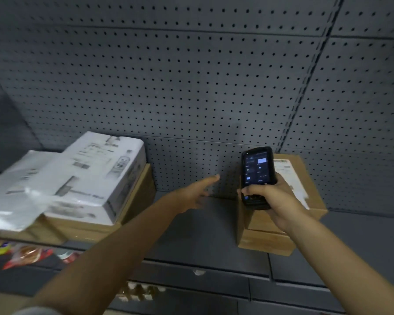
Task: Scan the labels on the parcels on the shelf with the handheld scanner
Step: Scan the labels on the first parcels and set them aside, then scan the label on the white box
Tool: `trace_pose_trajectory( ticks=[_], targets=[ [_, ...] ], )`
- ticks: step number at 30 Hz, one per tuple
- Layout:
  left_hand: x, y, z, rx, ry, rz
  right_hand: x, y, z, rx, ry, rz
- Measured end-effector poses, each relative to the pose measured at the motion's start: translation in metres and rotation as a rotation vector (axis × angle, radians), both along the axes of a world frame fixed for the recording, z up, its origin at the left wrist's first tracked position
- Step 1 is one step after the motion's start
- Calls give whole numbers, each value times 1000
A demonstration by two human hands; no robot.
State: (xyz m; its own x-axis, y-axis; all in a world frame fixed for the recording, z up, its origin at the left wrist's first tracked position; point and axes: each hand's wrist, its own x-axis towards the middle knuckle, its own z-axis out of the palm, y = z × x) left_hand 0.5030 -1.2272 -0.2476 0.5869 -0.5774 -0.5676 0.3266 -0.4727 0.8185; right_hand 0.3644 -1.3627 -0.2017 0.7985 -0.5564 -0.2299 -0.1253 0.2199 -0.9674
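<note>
The right hand (275, 196) grips the handheld scanner (257, 176) upright, its screen facing the person. Directly behind this hand sits the brown parcel (305, 201), and its label (290, 176) lies flat on top. The left hand (196, 192) is spread and empty, reaching forward over the bare shelf (203, 235). The white parcel (84, 176) lies far to its left, so the right hand is nearer the next label.

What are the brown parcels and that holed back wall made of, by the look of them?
Brown parcels: likely corrugated cardboard, matte tan with folded edges and a white paper label. Back wall: seemingly painted metal pegboard, dark grey, smooth, with regular rows of holes.
</note>
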Motion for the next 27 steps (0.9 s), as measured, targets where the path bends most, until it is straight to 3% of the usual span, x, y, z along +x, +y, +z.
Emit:
trace_pose_trajectory(
  ticks=[6, 12, 15, 18, 20, 22, 27],
  targets=[
    [44, 105, 41, 104, -183, -19, 55, 87, -5, 289, 16, 256],
    [117, 229, 70, 116, -661, 354, 110, 183, -11, 525, 82, 348],
    [159, 278, 62, 267, -774, 417, 134, 224, -12, 570, 64, 359],
    [177, 308, 45, 449, -688, 351, 148, 252, -13, 598, 48, 330],
    [182, 318, 32, 444, -578, 289, 152, 263, -15, 610, 40, 306],
    [187, 325, 23, 352, -471, 261, 153, 268, -16, 586, 46, 289],
    [194, 334, 17, -119, -5, 233, 146, 269, -13, 505, 87, 283]
  ],
)
